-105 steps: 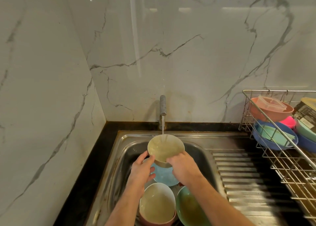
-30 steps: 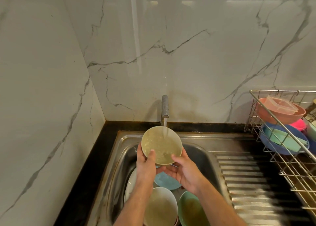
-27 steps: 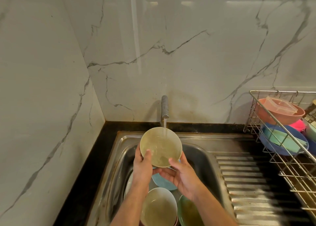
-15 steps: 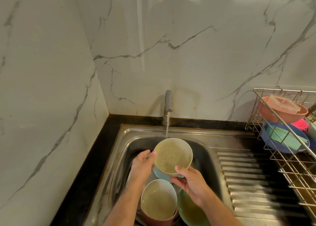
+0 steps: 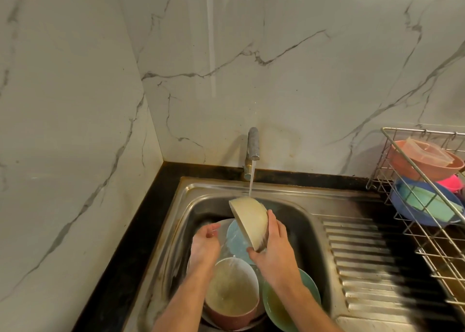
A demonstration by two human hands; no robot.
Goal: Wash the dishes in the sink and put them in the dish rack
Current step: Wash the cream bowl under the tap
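Note:
My right hand (image 5: 275, 248) grips a cream bowl (image 5: 251, 219) over the steel sink (image 5: 297, 208), tipped on its side with its mouth facing left. Water pours out of it down to the dishes below. The tap (image 5: 252, 148) runs onto the bowl's upper edge. My left hand (image 5: 205, 245) hovers just left of the bowl, fingers loosely curled, holding nothing. In the sink lie a light blue plate (image 5: 235, 241), a pink bowl (image 5: 232, 296) with a pale inside, and a green bowl (image 5: 289, 304).
A wire dish rack (image 5: 427, 221) stands at the right, holding a salmon bowl (image 5: 425, 162), a blue bowl (image 5: 415, 206) and other coloured dishes. A ribbed steel drainboard (image 5: 372, 266) lies between sink and rack. Marble walls close off the back and left.
The cream bowl was held upright in both hands under the tap, filling with water. Now the left hand has let go and the right hand has tipped the bowl left, pouring the water out.

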